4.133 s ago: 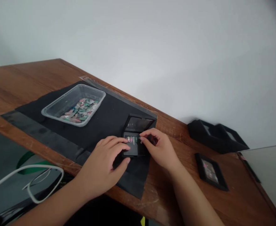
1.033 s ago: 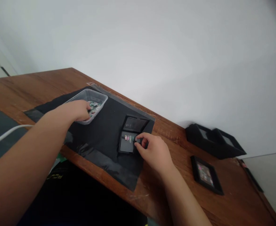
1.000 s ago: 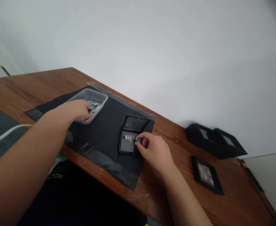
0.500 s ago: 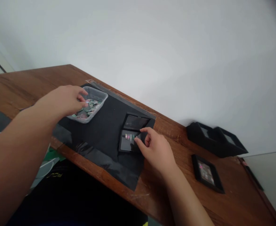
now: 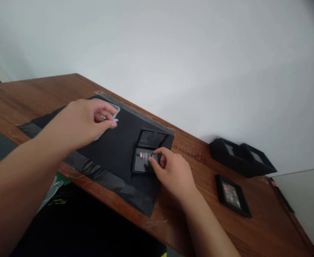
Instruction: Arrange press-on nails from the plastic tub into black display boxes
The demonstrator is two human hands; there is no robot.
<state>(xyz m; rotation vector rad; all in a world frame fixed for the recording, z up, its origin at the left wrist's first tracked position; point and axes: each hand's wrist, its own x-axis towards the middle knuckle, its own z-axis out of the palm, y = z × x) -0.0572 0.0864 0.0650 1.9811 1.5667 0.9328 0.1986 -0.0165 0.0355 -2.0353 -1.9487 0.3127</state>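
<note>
My left hand (image 5: pixel 92 116) is closed in a pinch on a small shiny pale piece (image 5: pixel 115 120), in front of a clear plastic tub (image 5: pixel 116 107). The hand mostly hides the tub. On the black mat stands an opened small black case (image 5: pixel 142 166), its lid tilted up with a dark glossy inside. A row of small nail-shaped pieces (image 5: pixel 143 155), pink, pale and green, lies across its base. My right hand (image 5: pixel 173 169) reaches over the case's right side, thumb and forefinger closed at the row's right end. A tiny piece seems to be between the fingertips, too small to name.
The black mat (image 5: pixel 111 153) covers part of the brown wooden table (image 5: pixel 199 157). To the right lie a shallow black box (image 5: pixel 233 196) with shiny pieces under a clear window and a black two-part holder (image 5: pixel 242 157). A white wall (image 5: pixel 173 64) rises behind the table.
My left hand has moved right from over the tub's contents and now shows a small shiny piece at its fingertips. My right hand stays at the case. The view has shifted slightly.
</note>
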